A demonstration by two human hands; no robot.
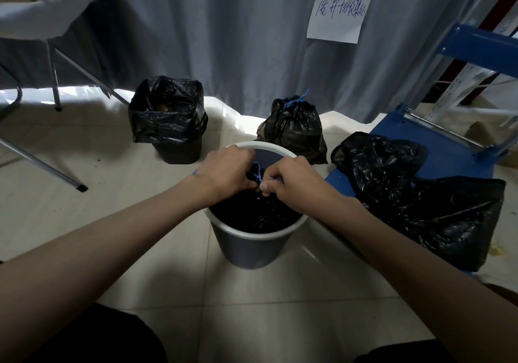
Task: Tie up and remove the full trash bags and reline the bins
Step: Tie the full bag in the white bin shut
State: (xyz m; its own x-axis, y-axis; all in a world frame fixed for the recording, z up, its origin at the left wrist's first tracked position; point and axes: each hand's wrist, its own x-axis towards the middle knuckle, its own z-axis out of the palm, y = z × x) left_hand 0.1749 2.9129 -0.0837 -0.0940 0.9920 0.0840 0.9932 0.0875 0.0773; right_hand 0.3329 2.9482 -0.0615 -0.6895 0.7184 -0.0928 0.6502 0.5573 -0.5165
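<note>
So both hands were working right over the grey bin with the white rim, which sat on the tile floor just in front of the person. The left hand was curled around the gathered neck of the black trash bag still inside the bin, and the right hand was pinching the blue drawstring between thumb and fingers, so neither hand was loose. Looked like the knot was mid-tie; my take is you'd want the left to keep the neck bunched tight while the right pulled the string snug, otherwise the loop slips and the bag gapes when lifted. Beside the bin on the right, a loose black bag lay over a blue platform, probably a spare liner. Further back sat an already tied bag with a blue string, and to the left a second bin still lined and untied.
</note>
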